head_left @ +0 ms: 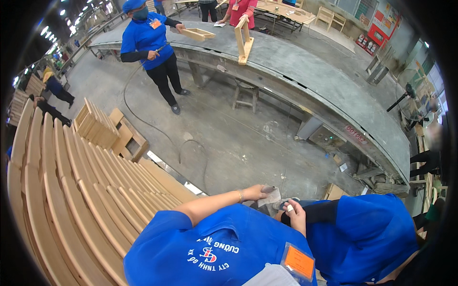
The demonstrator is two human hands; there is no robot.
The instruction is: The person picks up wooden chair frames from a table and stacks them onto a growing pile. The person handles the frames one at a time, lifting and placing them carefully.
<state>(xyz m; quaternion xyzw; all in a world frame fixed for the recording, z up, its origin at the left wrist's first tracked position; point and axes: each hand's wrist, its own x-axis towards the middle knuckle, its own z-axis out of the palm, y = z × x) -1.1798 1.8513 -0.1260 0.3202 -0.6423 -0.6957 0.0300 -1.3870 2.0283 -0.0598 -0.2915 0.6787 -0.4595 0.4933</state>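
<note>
My left hand [256,192], with a bracelet on its wrist, is stretched out in front of my chest. Its fingers close on a greyish-brown folded sheet [271,195] that looks like sandpaper. Close to it on the right, my right hand [297,215] has its fingers curled in. Something small and white [290,208] shows at those fingers; whether it is a finger wrap or a held piece I cannot make out. A black sleeve [320,212] of a co-worker in blue reaches in beside my right hand, and the hand at its end is mostly hidden.
Stacked curved wooden slats [62,190] fill the left side. A long grey worktable [310,71] arcs across the back. Behind it a person in pink steadies a wooden frame [244,45]; in front, one in blue holds another frame [198,34]. A hose [128,97] trails over the floor.
</note>
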